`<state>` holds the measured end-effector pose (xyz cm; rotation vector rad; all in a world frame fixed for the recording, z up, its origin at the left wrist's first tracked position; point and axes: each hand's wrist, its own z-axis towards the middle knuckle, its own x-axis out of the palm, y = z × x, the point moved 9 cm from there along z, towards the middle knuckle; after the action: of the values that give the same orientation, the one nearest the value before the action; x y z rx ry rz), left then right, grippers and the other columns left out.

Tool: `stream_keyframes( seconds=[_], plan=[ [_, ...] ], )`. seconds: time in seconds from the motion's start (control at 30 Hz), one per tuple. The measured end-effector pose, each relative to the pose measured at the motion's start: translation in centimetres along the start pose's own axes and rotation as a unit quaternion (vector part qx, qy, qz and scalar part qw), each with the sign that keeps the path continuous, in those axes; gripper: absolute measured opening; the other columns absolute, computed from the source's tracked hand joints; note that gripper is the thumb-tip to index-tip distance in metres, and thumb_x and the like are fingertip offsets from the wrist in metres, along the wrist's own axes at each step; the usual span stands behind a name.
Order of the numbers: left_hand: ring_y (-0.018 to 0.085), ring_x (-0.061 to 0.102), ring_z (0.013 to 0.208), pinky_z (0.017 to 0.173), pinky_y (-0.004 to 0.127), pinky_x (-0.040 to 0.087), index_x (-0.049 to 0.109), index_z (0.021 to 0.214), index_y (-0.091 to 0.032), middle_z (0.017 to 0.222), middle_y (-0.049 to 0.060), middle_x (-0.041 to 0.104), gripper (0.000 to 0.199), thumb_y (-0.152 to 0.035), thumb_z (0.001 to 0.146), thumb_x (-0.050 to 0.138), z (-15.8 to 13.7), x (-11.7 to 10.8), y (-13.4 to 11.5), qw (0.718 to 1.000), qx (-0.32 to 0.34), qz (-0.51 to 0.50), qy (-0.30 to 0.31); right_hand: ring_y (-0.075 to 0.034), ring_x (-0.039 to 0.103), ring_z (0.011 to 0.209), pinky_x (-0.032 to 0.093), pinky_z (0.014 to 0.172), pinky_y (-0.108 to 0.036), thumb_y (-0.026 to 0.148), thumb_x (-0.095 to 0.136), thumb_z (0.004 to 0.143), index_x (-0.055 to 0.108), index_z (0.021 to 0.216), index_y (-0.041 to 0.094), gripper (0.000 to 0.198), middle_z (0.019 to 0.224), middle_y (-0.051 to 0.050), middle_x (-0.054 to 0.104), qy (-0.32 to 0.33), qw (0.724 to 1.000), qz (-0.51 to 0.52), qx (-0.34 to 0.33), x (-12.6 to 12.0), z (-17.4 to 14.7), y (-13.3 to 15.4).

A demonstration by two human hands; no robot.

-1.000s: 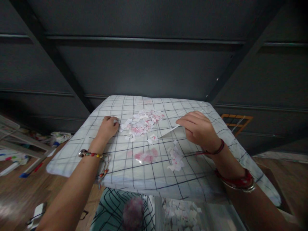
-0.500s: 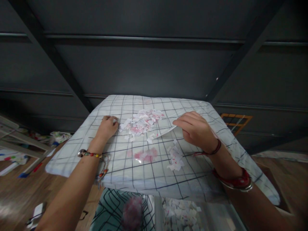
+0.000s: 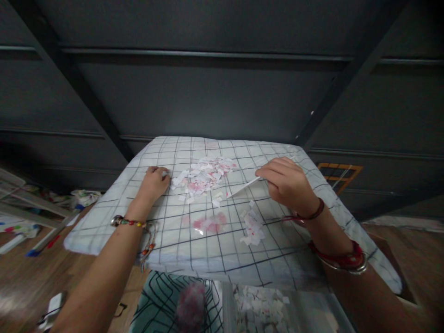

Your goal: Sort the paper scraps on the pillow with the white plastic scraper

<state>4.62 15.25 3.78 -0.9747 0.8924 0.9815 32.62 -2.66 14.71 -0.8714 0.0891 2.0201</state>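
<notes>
Scraps (image 3: pixel 204 178) could scatter if I jerk the white stick (image 3: pixel 244 186) my right hand (image 3: pixel 287 184) pinches — left hand's (image 3: pixel 154 186) grip I can't tell.

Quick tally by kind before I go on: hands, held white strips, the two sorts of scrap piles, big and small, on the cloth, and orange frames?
Hands: 2 (left hand, right hand)
White strip: 1
Big scrap pile: 1
Small scrap pile: 1
Orange frame: 1
Total: 6

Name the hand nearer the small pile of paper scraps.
Right: the right hand is beyond and right of the small pile; the left hand is farther off, to its left.
</notes>
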Motion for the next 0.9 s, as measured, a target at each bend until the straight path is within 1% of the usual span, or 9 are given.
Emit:
stream_keyframes(
  seconds=[0.2, 0.3, 0.4, 0.6, 0.77, 0.83, 0.9],
  plan=[
    [0.027, 0.051, 0.116, 0.105, 0.039, 0.04, 0.065, 0.108, -0.008, 0.1, 0.015, 0.063, 0.039, -0.023, 0.08, 0.042, 0.0, 0.1, 0.1, 1.0, -0.003, -0.01, -0.005, -0.018, 0.055, 0.07, 0.043, 0.067, -0.033, -0.003, 0.041, 0.072, 0.065, 0.079, 0.017, 0.032, 0.072, -0.004, 0.064, -0.018, 1.0, -0.008, 0.025, -0.1, -0.3, -1.0],
    [0.028, 0.051, 0.117, 0.105, 0.039, 0.04, 0.065, 0.109, -0.008, 0.101, 0.014, 0.064, 0.04, -0.023, 0.08, 0.042, 0.0, 0.0, 0.1, 1.0, -0.003, -0.009, -0.01, -0.017, 0.055, 0.069, 0.044, 0.066, -0.032, -0.002, 0.04, 0.072, 0.065, 0.078, 0.018, 0.032, 0.069, -0.003, 0.063, 0.0, 1.0, 0.015, 0.016, 0.3, -0.4, -0.8],
    [0.028, 0.051, 0.117, 0.105, 0.039, 0.04, 0.065, 0.109, -0.008, 0.102, 0.014, 0.064, 0.04, -0.023, 0.079, 0.042, 0.1, -0.1, 0.0, 1.0, 0.001, -0.011, -0.009, -0.017, 0.056, 0.068, 0.045, 0.066, -0.031, -0.001, 0.04, 0.072, 0.064, 0.08, 0.018, 0.032, 0.07, -0.003, 0.064, -0.004, 0.999, 0.039, 0.011, -0.1, -0.5, -0.9],
    [0.029, 0.05, 0.118, 0.105, 0.04, 0.04, 0.065, 0.107, -0.01, 0.102, 0.014, 0.065, 0.04, -0.022, 0.078, 0.04, 0.0, -0.4, -0.2, 1.0, 0.002, -0.012, -0.008, -0.018, 0.057, 0.068, 0.044, 0.066, -0.033, -0.001, 0.041, 0.072, 0.065, 0.078, 0.019, 0.031, 0.07, -0.003, 0.064, -0.03, 0.999, 0.002, 0.024, -1.2, -0.5, -1.5],
    [0.029, 0.05, 0.117, 0.105, 0.041, 0.041, 0.066, 0.105, -0.011, 0.1, 0.014, 0.065, 0.04, -0.024, 0.077, 0.04, 0.0, -0.3, -0.3, 1.0, 0.006, -0.017, -0.012, -0.019, 0.057, 0.069, 0.044, 0.066, -0.034, -0.001, 0.043, 0.072, 0.065, 0.078, 0.02, 0.031, 0.071, -0.003, 0.065, 0.001, 0.999, -0.022, 0.036, -0.6, -0.8, -2.1],
    [0.029, 0.051, 0.116, 0.105, 0.041, 0.041, 0.066, 0.104, -0.011, 0.099, 0.014, 0.065, 0.039, -0.023, 0.077, 0.04, 0.0, -0.3, -0.3, 1.0, 0.005, -0.02, -0.013, -0.018, 0.057, 0.069, 0.044, 0.067, -0.034, -0.001, 0.043, 0.072, 0.065, 0.077, 0.02, 0.031, 0.07, -0.003, 0.066, 0.017, 0.999, -0.015, 0.034, -0.3, -0.8, -2.0],
    [0.029, 0.051, 0.115, 0.105, 0.04, 0.04, 0.066, 0.104, -0.011, 0.099, 0.014, 0.065, 0.039, -0.023, 0.077, 0.04, 0.1, -0.3, -0.2, 1.0, 0.003, -0.019, -0.01, -0.017, 0.057, 0.068, 0.044, 0.067, -0.033, 0.0, 0.043, 0.072, 0.065, 0.077, 0.02, 0.031, 0.07, -0.002, 0.066, 0.019, 1.0, 0.006, 0.02, -0.3, -0.8, -1.6]
  ],
)
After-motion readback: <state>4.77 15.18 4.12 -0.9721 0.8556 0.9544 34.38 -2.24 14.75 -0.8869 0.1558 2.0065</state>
